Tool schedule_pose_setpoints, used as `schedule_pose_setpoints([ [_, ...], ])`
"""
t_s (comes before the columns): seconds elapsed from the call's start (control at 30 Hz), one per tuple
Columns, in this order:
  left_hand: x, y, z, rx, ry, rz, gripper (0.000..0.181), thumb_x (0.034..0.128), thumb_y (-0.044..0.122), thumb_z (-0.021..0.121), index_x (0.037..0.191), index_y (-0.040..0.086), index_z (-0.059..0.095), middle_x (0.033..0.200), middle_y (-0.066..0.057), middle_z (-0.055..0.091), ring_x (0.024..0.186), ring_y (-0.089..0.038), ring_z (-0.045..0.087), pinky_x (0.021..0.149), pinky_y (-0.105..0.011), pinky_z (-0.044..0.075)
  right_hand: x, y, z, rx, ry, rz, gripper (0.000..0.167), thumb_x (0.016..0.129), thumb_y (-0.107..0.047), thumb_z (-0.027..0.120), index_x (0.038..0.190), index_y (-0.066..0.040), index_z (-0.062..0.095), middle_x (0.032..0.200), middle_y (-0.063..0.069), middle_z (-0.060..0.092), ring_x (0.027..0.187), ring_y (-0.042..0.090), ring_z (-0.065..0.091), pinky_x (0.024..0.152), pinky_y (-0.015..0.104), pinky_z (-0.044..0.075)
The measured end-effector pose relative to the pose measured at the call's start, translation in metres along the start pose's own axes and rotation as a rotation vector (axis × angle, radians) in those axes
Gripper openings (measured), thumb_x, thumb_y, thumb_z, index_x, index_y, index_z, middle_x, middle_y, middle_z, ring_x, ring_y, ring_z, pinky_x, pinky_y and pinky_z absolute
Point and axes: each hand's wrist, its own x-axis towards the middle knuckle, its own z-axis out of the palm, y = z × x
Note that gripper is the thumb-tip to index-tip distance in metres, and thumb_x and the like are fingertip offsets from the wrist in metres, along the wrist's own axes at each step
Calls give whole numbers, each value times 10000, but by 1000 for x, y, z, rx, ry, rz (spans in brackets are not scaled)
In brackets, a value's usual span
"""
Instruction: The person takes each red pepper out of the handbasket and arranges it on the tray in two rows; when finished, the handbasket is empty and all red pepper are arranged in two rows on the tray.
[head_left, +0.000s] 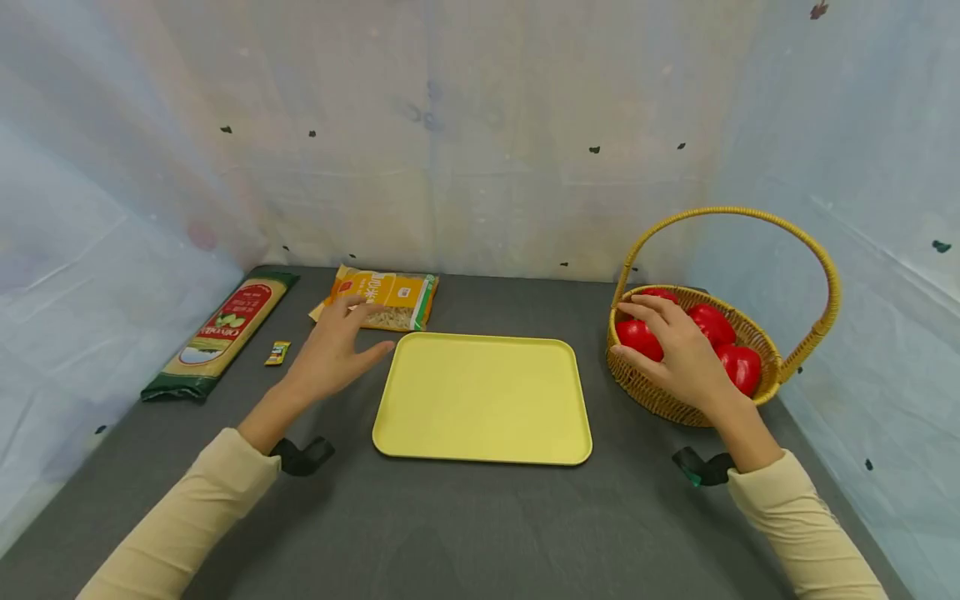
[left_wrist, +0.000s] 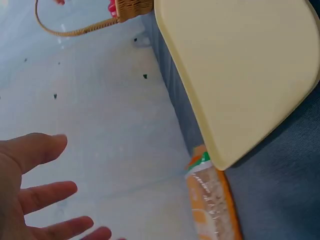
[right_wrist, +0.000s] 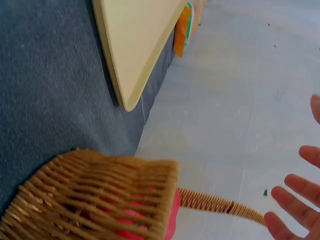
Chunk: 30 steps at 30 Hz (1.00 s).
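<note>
My left hand is spread in the air between the yellow tray and a small yellow packet. Its fingers overlap an orange-and-clear food bag in the head view. My right hand hovers by the wicker basket, fingers apart, holding nothing. Inside the basket lie several glossy red fruits or vegetables, partly hidden by the hand and rim. In the right wrist view the basket stands apart from the fingers. The left wrist view shows the left fingers touching nothing.
At the far left lies a long green-and-beige package with a red label. The basket's tall arched handle rises above its rim. Pale plastic sheeting hangs behind and beside the dark grey table.
</note>
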Motion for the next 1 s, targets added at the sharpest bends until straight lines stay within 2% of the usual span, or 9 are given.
schedule_pose_setpoints([
  [0.07, 0, -6, 3, -72, -22, -22, 541, 871, 237, 665, 1330, 32, 465, 1315, -233, 400, 1125, -388, 448, 872, -546, 410, -1, 4, -1, 45, 16, 14, 641, 725, -187, 794, 1298, -93, 522, 1322, 142, 462, 1214, 305, 416, 877, 543, 446],
  [0.23, -2, -20, 13, -230, -110, -58, 585, 907, 217, 619, 1406, 39, 370, 1294, -205, 474, 1069, -348, 522, 838, -496, 463, -2, 16, -3, 142, 49, 48, 627, 710, -107, 797, 1277, -82, 530, 1311, 145, 460, 1211, 298, 410, 849, 540, 440],
  [0.47, -5, -35, 28, -353, -157, -85, 688, 897, 251, 632, 1460, 113, 261, 1271, -202, 485, 951, -279, 596, 787, -447, 503, -3, 29, -5, 187, 52, 80, 688, 680, -79, 814, 1298, -78, 512, 1322, 131, 460, 1219, 295, 393, 887, 535, 383],
  [0.7, -10, -43, 41, -350, -175, -130, 735, 885, 282, 647, 1461, 70, 243, 1265, -248, 466, 916, -287, 593, 703, -399, 500, -6, 39, -9, 210, 14, 182, 718, 736, -128, 783, 1371, -159, 449, 1343, 124, 416, 1135, 287, 412, 822, 469, 378],
  [0.9, -12, -52, 52, -362, -180, -201, 703, 887, 246, 646, 1445, 54, 265, 1237, -247, 478, 887, -263, 569, 656, -357, 486, -6, 49, -16, 221, -19, 277, 681, 786, -199, 748, 1386, -155, 429, 1356, 150, 379, 1081, 327, 441, 843, 514, 375],
  [1.0, -13, -54, 57, -384, -192, -233, 694, 886, 223, 647, 1442, 60, 265, 1227, -244, 480, 868, -253, 570, 628, -339, 480, -5, 54, -21, 240, -49, 329, 691, 799, -237, 736, 1403, -179, 405, 1366, 160, 359, 1105, 352, 421, 867, 558, 358],
])
